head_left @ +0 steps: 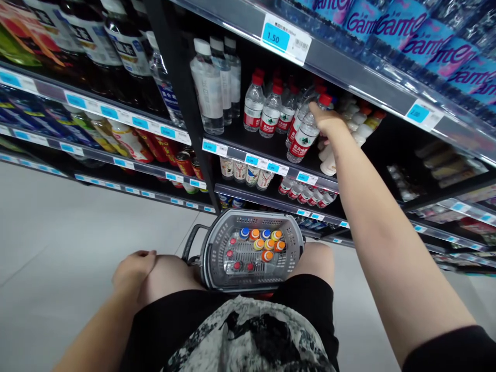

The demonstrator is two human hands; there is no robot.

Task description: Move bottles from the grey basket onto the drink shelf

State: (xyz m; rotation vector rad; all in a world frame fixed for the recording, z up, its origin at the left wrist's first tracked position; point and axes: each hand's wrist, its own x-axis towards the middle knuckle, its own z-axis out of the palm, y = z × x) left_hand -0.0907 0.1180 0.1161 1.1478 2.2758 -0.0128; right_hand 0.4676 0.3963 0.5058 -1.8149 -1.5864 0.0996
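Note:
My right hand [327, 123] reaches onto the shelf with its fingers closed around the upper part of a water bottle [304, 139]. This clear bottle has a red cap and a red-and-white label, and tilts near the shelf's front. Similar red-capped bottles [268, 113] stand to its left. White-capped small bottles [354, 121] are just right of my hand, partly hidden by it. My left hand [134, 269] rests on my left knee, holding nothing, its fingertips partly hidden. Between my knees stands a grey shopping basket [211, 253] with several orange-, blue- and red-capped bottles [267, 243] inside.
Tall clear bottles [208, 88] stand left on the same shelf. Above runs a shelf edge with a price tag [285, 39], and blue-labelled water packs [403, 31] sit on it. Lower shelves hold paper-like cups [251, 174] and small bottles [306, 194]. A dark upright [174, 77] divides the shelving.

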